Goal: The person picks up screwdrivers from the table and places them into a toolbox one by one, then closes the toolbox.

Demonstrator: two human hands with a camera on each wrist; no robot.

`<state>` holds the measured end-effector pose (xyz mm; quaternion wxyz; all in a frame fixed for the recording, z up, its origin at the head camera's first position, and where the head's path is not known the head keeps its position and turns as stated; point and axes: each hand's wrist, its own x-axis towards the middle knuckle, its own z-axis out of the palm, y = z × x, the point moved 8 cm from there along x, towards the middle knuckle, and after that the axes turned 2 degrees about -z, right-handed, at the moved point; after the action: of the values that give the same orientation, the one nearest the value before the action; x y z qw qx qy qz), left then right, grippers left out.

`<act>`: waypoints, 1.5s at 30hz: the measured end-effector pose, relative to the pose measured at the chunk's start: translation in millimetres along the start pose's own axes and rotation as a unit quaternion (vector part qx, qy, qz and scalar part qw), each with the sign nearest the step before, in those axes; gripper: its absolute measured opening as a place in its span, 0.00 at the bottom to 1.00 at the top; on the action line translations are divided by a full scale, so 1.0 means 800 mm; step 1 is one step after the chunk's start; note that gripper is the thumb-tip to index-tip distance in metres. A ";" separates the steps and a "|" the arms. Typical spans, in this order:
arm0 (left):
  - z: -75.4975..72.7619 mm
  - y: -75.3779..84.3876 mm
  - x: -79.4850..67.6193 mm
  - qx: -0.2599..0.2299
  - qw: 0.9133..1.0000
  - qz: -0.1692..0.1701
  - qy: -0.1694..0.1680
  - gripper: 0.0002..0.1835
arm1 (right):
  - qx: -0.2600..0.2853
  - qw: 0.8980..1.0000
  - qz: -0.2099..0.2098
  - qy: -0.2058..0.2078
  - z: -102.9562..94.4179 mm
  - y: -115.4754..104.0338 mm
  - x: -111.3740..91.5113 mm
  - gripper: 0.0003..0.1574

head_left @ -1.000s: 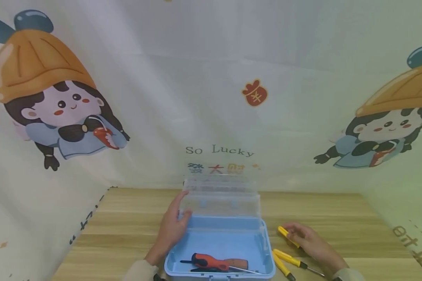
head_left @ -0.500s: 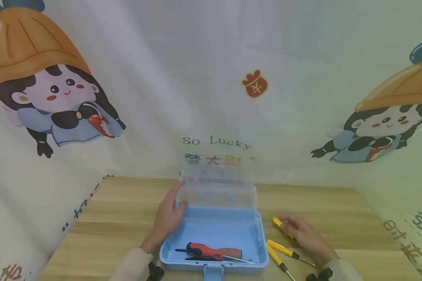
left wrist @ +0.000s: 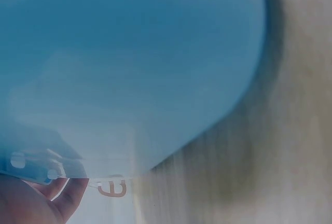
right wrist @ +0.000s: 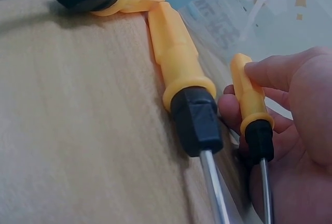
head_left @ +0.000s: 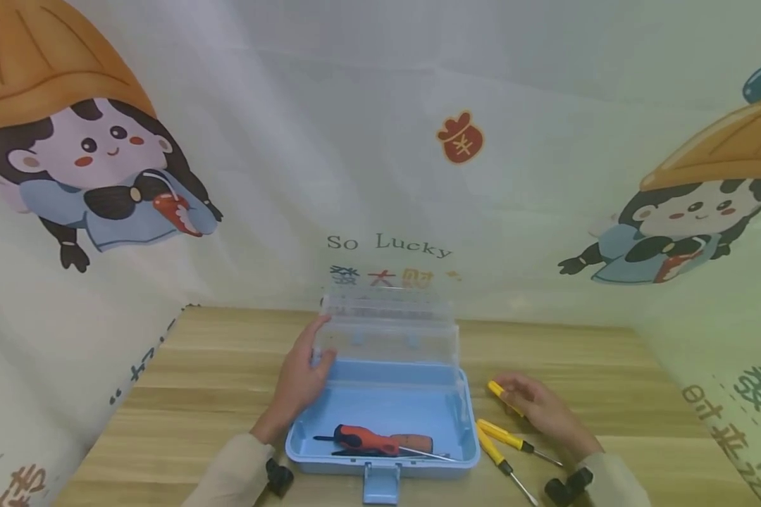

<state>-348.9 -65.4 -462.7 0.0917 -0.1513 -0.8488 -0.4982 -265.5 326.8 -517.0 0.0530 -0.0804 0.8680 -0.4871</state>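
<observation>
A light blue toolbox [head_left: 387, 462] stands open, its clear lid [head_left: 393, 343] raised at the back. My left hand [head_left: 294, 380] holds the lid's left edge between thumb and fingers. Inside, near the front wall, lie a red-and-black screwdriver [head_left: 369, 441], a brownish handle [head_left: 422, 442] and a dark thin tool partly hidden beneath. To the right of the box, my right hand [head_left: 542, 408] pinches the yellow handle of a slotted or Phillips screwdriver [right wrist: 249, 94], tip out of sight. Two more yellow-handled screwdrivers [head_left: 504, 434] lie beside the box, their handles close together.
The wooden table [head_left: 203, 366] extends on both sides of the box. A printed cloth [head_left: 380, 162] hangs behind it and along both sides. The box's blue front latch [head_left: 381, 484] hangs down toward the near side.
The head view has tilted downward, so everything sits higher and the front latch shows. Both hands keep their holds, with little visible movement relative to the box.
</observation>
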 end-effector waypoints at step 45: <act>-0.009 0.005 -0.003 -0.001 0.999 0.030 0.036 0.31 | -0.042 0.999 0.000 0.031 -0.002 -0.014 0.005 0.22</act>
<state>-345.6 -70.0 -457.0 0.1374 -0.1587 -0.8395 -0.5012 -268.6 321.6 -506.3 0.0222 -0.0673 0.8890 -0.4524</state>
